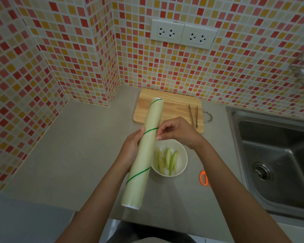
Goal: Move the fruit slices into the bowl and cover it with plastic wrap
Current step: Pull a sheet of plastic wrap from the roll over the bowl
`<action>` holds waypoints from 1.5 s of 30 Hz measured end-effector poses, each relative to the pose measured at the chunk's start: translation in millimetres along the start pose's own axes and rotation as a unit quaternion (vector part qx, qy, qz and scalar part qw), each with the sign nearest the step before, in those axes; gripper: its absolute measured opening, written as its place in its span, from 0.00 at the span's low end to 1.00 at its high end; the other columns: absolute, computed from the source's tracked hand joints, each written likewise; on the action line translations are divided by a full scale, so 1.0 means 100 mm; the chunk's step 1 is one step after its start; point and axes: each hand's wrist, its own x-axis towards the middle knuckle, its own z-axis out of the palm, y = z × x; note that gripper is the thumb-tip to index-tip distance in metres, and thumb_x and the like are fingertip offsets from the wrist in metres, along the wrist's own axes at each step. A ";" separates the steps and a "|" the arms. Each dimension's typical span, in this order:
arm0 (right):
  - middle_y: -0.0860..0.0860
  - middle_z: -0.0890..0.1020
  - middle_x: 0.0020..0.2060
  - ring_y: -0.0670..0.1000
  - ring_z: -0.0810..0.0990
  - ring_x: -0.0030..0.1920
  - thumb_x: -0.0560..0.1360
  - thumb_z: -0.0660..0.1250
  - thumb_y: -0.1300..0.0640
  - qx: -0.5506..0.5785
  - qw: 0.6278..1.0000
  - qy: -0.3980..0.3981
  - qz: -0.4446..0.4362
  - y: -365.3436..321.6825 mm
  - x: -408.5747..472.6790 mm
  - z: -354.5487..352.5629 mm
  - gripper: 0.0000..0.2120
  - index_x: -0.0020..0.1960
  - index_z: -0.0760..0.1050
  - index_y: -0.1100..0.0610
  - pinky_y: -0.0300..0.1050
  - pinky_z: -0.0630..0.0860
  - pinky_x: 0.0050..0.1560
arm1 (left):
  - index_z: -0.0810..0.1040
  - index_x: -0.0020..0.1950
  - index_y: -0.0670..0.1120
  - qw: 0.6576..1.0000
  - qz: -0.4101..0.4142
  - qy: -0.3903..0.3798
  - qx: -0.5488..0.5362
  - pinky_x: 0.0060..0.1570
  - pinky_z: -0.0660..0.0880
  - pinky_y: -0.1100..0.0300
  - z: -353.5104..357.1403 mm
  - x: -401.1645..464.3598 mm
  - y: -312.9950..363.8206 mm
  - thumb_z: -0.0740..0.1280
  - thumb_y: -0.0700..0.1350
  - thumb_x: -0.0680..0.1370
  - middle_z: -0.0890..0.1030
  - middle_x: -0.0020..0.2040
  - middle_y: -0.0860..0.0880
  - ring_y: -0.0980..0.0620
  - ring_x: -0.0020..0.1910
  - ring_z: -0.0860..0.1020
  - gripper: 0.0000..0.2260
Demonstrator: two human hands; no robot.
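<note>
The left hand (130, 148) grips the plastic wrap roll (142, 155) over the counter (68, 155); the right hand (175, 132) pinches at its film. The bowl (183, 165) of fruit slices (166, 160) sits at the roll's three o'clock, the cutting board (174, 106) with tongs (193, 116) at twelve, orange scissors (204, 178) and the sink (279, 155) farther at three.

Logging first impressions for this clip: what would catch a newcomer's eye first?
The long plastic wrap roll, held at centre frame: the left hand grips it while the right hand picks at its film. Just beneath sits the white bowl of green fruit slices, with bright mosaic wall tiles behind.
</note>
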 end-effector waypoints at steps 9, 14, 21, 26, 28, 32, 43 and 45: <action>0.53 0.80 0.38 0.50 0.76 0.41 0.69 0.73 0.69 0.034 0.999 -0.020 -0.007 -0.03 -0.07 0.04 0.07 0.42 0.77 0.60 0.41 0.75 0.47 | 0.86 0.33 0.47 0.994 -0.082 0.003 -0.065 0.23 0.74 0.65 -0.07 0.05 0.07 0.62 0.59 0.78 0.84 0.31 0.43 0.51 0.23 0.79 0.23; 0.50 0.78 0.34 0.48 0.72 0.34 0.63 0.78 0.68 -0.029 0.999 -0.012 -0.005 -0.07 -0.07 0.11 0.10 0.41 0.79 0.60 0.39 0.70 0.38 | 0.86 0.42 0.49 0.998 -0.042 -0.037 -0.019 0.26 0.73 0.64 -0.05 0.03 0.01 0.63 0.66 0.74 0.82 0.32 0.47 0.54 0.26 0.79 0.23; 0.53 0.78 0.38 0.56 0.71 0.40 0.65 0.76 0.68 0.014 0.999 0.012 -0.027 -0.01 -0.12 0.15 0.06 0.39 0.80 0.62 0.50 0.68 0.44 | 0.84 0.43 0.45 1.000 -0.022 -0.015 -0.002 0.25 0.73 0.65 -0.08 0.06 0.01 0.63 0.57 0.79 0.81 0.30 0.47 0.53 0.25 0.78 0.18; 0.53 0.77 0.33 0.45 0.71 0.33 0.65 0.76 0.69 0.007 1.000 0.015 -0.017 -0.03 -0.11 0.21 0.10 0.41 0.78 0.62 0.37 0.69 0.37 | 0.83 0.46 0.40 0.999 0.008 0.013 0.042 0.26 0.72 0.65 -0.07 0.08 0.02 0.63 0.55 0.79 0.81 0.32 0.46 0.53 0.26 0.77 0.19; 0.55 0.77 0.33 0.45 0.70 0.33 0.64 0.76 0.69 0.000 1.000 0.015 -0.010 -0.05 -0.11 0.20 0.09 0.40 0.79 0.62 0.38 0.68 0.37 | 0.83 0.48 0.38 0.999 0.007 0.014 0.051 0.27 0.72 0.64 -0.06 0.08 0.01 0.63 0.56 0.79 0.81 0.33 0.45 0.53 0.27 0.77 0.21; 0.55 0.78 0.37 0.55 0.70 0.37 0.64 0.76 0.68 -0.005 1.000 0.009 -0.015 -0.05 -0.12 0.18 0.07 0.40 0.80 0.68 0.43 0.68 0.39 | 0.83 0.49 0.38 0.999 0.012 -0.002 0.051 0.28 0.73 0.63 -0.06 0.09 0.01 0.63 0.56 0.79 0.83 0.36 0.44 0.53 0.29 0.79 0.21; 0.56 0.77 0.35 0.45 0.74 0.34 0.66 0.74 0.71 0.013 1.000 -0.005 -0.003 -0.10 -0.16 0.21 0.10 0.44 0.76 0.66 0.34 0.72 0.38 | 0.84 0.43 0.43 0.999 0.023 0.001 0.037 0.30 0.74 0.63 -0.05 0.13 0.02 0.63 0.56 0.79 0.83 0.35 0.45 0.52 0.30 0.80 0.19; 0.54 0.77 0.33 0.45 0.72 0.32 0.64 0.76 0.70 -0.008 1.000 -0.002 -0.003 -0.10 -0.16 0.21 0.10 0.43 0.78 0.67 0.38 0.70 0.36 | 0.84 0.45 0.41 0.999 0.026 0.003 0.039 0.32 0.75 0.63 -0.04 0.14 0.01 0.62 0.55 0.80 0.84 0.38 0.44 0.51 0.33 0.81 0.19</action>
